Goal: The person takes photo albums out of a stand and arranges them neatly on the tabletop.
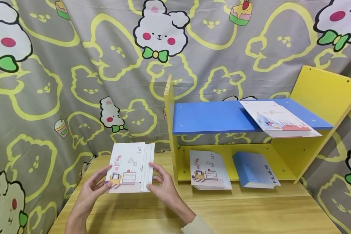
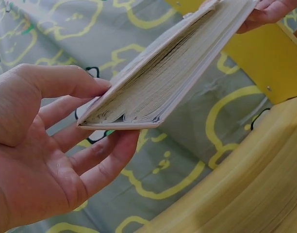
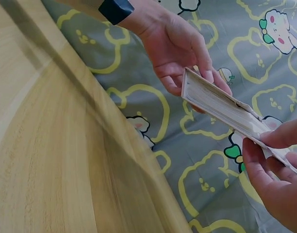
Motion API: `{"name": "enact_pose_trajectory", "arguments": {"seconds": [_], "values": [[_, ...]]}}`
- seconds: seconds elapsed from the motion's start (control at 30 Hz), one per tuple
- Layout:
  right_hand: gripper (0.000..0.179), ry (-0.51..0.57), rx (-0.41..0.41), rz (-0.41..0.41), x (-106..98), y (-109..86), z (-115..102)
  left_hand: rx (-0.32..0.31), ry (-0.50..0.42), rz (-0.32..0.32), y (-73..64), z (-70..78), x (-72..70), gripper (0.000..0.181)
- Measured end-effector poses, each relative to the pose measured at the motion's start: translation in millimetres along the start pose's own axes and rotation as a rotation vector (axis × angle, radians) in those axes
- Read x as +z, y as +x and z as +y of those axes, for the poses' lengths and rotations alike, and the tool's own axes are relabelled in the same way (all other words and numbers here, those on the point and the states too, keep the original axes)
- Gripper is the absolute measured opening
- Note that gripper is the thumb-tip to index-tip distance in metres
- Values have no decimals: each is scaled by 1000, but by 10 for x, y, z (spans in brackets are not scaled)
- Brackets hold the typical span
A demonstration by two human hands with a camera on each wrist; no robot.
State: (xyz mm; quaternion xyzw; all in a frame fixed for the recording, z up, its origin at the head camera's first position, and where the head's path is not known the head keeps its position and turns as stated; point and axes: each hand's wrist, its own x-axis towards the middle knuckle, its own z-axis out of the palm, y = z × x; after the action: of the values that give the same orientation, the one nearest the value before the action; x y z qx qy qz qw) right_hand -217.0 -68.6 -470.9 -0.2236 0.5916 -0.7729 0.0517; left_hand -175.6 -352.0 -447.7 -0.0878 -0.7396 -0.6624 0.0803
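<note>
A white book [image 1: 125,167] is held above a wooden bench [image 1: 240,211], between seven and eight o'clock in the head view. The left hand [image 1: 90,190], at the book's eight o'clock, grips it between thumb and fingers; the right hand [image 1: 164,186], at its four o'clock, likewise grips the opposite edge. Toward the book's three o'clock stands a yellow-and-blue shelf [image 1: 210,117] — a lookalike book [image 1: 209,169] and a blue book [image 1: 254,170] below, a tent-print book [image 1: 276,117] jutting over the upper board's front.
</note>
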Motion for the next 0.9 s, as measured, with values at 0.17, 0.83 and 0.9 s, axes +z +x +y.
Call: {"name": "enact_pose_trajectory", "arguments": {"seconds": [0.17, 0.83, 0.9], "values": [[73, -13, 6, 13, 8, 23, 29, -16, -9, 14, 1, -25, -8, 61], [48, -70, -20, 124, 164, 145, 178, -13, -99, 72, 19, -126, -87, 60], [46, -74, -26, 133, 175, 154, 188, -13, -114, 71, 24, -138, -92, 61]]}}
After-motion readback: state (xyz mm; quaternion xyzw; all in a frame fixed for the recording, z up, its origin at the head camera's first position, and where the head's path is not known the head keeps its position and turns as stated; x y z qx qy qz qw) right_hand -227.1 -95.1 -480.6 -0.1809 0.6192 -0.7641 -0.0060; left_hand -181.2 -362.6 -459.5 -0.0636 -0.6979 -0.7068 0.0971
